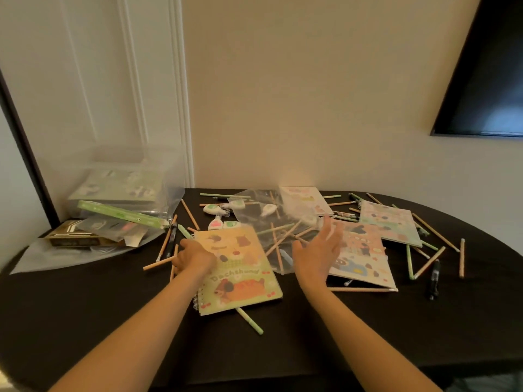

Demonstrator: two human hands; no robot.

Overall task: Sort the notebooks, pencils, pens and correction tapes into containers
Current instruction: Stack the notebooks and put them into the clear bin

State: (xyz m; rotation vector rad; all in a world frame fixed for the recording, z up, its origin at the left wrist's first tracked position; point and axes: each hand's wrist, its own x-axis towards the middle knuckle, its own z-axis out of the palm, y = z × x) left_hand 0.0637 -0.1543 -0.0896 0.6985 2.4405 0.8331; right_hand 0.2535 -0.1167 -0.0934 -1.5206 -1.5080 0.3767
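A yellow spiral notebook (240, 281) with a dachshund cover lies at the table's middle. My left hand (194, 257) grips its upper left edge, fingers curled. My right hand (318, 250) hovers open to the right of it, over a crumpled clear plastic bag (256, 205) and some wooden pencils (283, 236). A pink notebook (365, 261) lies just right of that hand, with two more notebooks (389, 223) behind it. Several white correction tapes (218, 207) sit near the back. Green pens (250, 321) and black pens (434, 278) lie scattered.
A clear plastic container (119, 188) stands at the back left with green-covered items inside. Beside it lie a green flat box (121, 215), a dark box (75, 237) and plastic sheeting. The dark round table (85, 321) ends near the bottom. A black screen (486, 80) hangs at the upper right.
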